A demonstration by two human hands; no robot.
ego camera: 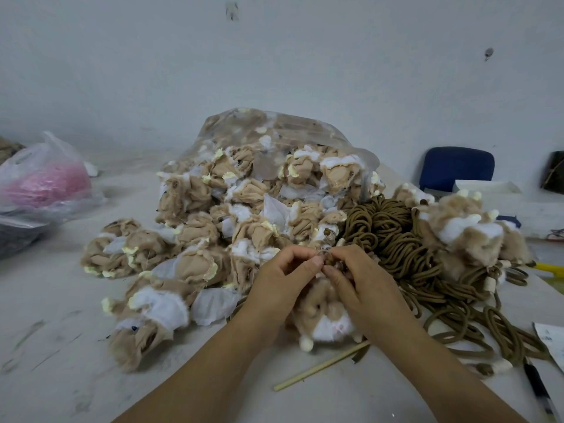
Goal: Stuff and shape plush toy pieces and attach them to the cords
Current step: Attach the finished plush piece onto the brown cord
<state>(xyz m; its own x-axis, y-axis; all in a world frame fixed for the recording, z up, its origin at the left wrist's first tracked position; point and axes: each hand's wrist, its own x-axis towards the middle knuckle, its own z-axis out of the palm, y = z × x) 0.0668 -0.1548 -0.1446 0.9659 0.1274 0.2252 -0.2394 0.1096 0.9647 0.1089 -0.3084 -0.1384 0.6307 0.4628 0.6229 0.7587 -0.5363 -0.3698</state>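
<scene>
Left hand (282, 271): bare forearm entering from below, fingers (300, 254) curled, pinching cord (326, 258).
Right hand (361, 280): bare forearm, fingers curled, pinching same cord; both hands' fingertips nearly touching.

The heap of plush pieces (213, 227) is tan with white and pale yellow patches, and the plush toy (323, 319) under the hands is tan with a white muzzle. The cords (393, 239) are olive brown. A clear bag (45, 181) holds something pink, the chair (456, 167) is dark blue, and the stick (320, 366) is pale wood.
</scene>
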